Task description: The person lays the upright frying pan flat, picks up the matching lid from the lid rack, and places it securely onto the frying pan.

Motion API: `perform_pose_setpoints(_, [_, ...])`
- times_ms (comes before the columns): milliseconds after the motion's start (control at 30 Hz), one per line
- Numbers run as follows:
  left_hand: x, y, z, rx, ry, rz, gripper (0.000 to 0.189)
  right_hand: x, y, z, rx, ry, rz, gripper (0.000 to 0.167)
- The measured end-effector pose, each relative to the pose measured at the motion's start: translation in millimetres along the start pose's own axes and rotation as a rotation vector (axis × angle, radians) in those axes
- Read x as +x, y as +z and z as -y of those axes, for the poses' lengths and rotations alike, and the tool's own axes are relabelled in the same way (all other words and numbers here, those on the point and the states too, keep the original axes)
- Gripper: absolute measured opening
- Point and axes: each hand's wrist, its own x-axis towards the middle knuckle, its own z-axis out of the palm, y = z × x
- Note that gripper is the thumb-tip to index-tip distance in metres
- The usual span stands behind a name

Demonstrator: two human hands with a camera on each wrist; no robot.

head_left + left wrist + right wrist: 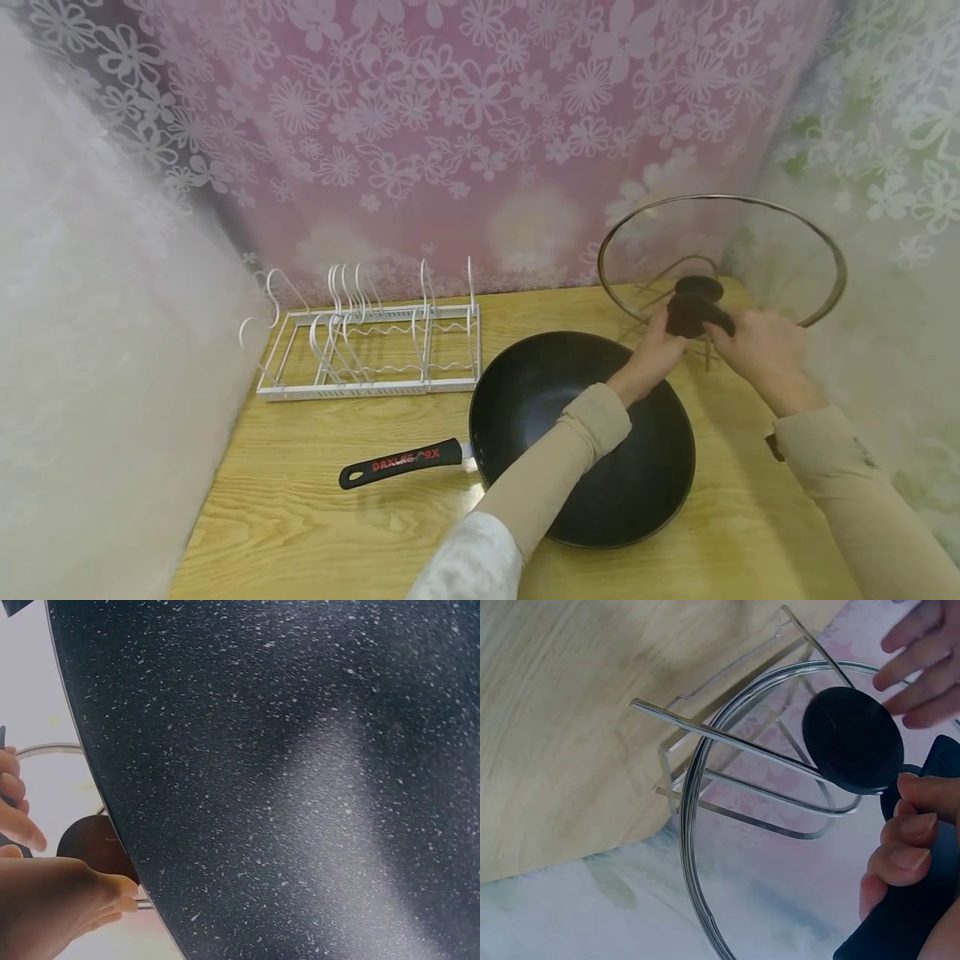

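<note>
Both hands meet at the round glass lid (722, 258) behind the black wok (585, 437): right hand (757, 350) grips its dark knob (697, 304), left hand (660, 337) touches it, fingers straight. The lid is probably heavy, slippery and breakable; the knob is the safest hold.

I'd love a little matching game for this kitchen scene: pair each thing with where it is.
Things:
1. round glass lid with black knob
2. black non-stick frying pan
3. white wire rack

Places:
A. far left of the wooden table
B. flat under the left forearm
C. upright, both hands at its knob

Pairs: 1-C, 2-B, 3-A
</note>
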Motion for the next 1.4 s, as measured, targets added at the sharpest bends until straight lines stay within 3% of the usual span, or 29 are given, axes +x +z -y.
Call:
perform_pose_setpoints(333, [-2.4, -5.5, 1.0, -0.021, 0.017, -0.012, 0.075, -0.5, -12, 4, -0.01, -0.089, -0.159, 0.051])
perform_pose_setpoints(733, [-11.1, -14.2, -11.2, 0.045, 0.024, -0.022, 0.067, -5.0, -35, 18, -0.01, -0.059, -0.176, 0.047])
perform_pose_setpoints(933, [-15.7, -14.0, -19.7, 0.082, 0.063, -0.017, 0.065, -5.9, -42, 19, -0.027, -0.065, -0.244, 0.044])
perform_pose_setpoints(1167, [-23.7, -18.9, -29.1, 0.11, 0.1, -0.01, 0.066, -7.1, -56, 19, -0.03, -0.017, -0.196, 0.046])
perform_pose_setpoints(1400, [-33.6, -24.9, -39.5, 0.133, 0.134, -0.023, 0.066, -10.8, -64, 21, -0.038, -0.046, -0.296, 0.051])
